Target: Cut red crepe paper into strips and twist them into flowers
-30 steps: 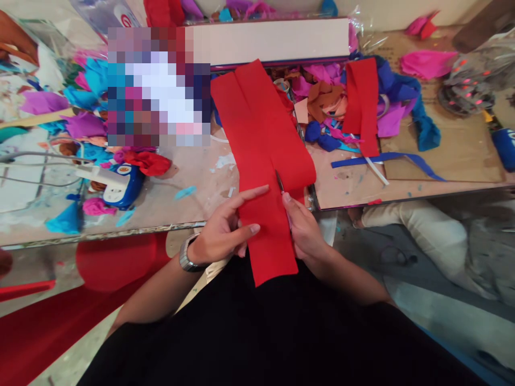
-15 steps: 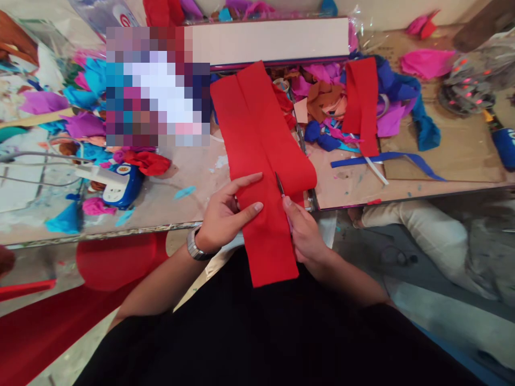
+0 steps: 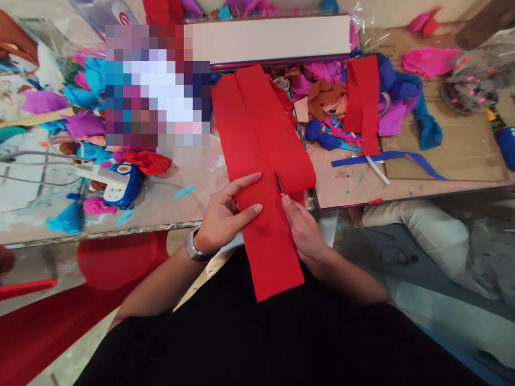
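Cutting neatly is relying on the left hand [image 3: 221, 222], fingers apart, steadying the red sheet [image 3: 271, 131], and the right hand [image 3: 309, 233], fingers clamped on scissors [image 3: 279, 184].

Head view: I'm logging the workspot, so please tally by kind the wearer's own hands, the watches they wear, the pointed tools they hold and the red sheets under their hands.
Hands: 2 (left hand, right hand)
Watch: 1
Pointed tool: 1
Red sheet: 1
Total: 5
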### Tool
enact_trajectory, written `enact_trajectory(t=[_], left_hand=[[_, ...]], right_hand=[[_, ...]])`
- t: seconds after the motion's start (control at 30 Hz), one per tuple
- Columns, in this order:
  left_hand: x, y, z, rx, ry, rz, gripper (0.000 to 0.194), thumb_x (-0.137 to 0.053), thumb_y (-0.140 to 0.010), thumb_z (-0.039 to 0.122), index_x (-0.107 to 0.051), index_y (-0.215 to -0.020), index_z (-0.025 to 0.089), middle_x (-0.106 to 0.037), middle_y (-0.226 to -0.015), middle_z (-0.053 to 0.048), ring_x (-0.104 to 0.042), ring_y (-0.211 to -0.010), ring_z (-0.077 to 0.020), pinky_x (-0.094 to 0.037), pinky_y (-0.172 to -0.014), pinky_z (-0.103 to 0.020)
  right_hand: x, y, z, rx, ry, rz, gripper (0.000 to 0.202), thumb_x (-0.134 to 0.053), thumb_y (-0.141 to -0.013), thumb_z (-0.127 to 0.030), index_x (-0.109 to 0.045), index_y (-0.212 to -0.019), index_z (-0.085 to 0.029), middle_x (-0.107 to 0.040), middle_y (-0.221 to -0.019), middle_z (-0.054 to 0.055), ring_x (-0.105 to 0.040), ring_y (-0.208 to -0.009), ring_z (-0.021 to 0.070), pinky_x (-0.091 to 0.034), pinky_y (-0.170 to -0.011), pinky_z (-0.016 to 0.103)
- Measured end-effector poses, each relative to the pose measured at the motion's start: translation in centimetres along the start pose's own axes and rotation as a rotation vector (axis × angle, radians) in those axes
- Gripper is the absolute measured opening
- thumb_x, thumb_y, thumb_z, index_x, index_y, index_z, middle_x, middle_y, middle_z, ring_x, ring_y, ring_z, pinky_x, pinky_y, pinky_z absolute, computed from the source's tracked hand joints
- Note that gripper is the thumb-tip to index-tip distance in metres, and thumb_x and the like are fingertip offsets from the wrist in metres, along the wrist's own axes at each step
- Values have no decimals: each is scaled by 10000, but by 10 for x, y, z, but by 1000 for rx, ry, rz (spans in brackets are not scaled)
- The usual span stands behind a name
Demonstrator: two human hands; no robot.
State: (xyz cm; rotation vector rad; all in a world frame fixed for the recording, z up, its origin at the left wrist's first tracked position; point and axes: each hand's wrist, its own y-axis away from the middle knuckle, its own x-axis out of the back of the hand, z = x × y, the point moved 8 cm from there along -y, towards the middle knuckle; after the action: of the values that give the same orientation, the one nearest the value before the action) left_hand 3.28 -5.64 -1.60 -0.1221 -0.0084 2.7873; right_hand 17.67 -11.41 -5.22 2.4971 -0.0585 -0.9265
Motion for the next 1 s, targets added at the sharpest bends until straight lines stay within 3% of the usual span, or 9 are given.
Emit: enact_trajectory(t=[0.53,1.0], left_hand=[[4,-2,-3,-55,39,-16,631,-929,-909,319,-735,-1510,293,-714,-1579,-109,-729,-1423,-320,-655,-1192,-456],[4,1,-12,-49,72,-22,655,-921,-916,294,-711,-1537,301,-700,-1597,-106,-731,-1418,-308,-658,-1183,-441]], right_hand=[[-1,0,2,-2,-43,-29,432,-870,-910,-624,-795,-1089,-238,-881,-1140,66,-814,-1221,297,-695,-1045,457],[2,-2,1,3,-11,-35,471,-856,-921,-643,-811,-1152,-235,-876,-1073,57,-820,-1166,274,-701,-979,416]])
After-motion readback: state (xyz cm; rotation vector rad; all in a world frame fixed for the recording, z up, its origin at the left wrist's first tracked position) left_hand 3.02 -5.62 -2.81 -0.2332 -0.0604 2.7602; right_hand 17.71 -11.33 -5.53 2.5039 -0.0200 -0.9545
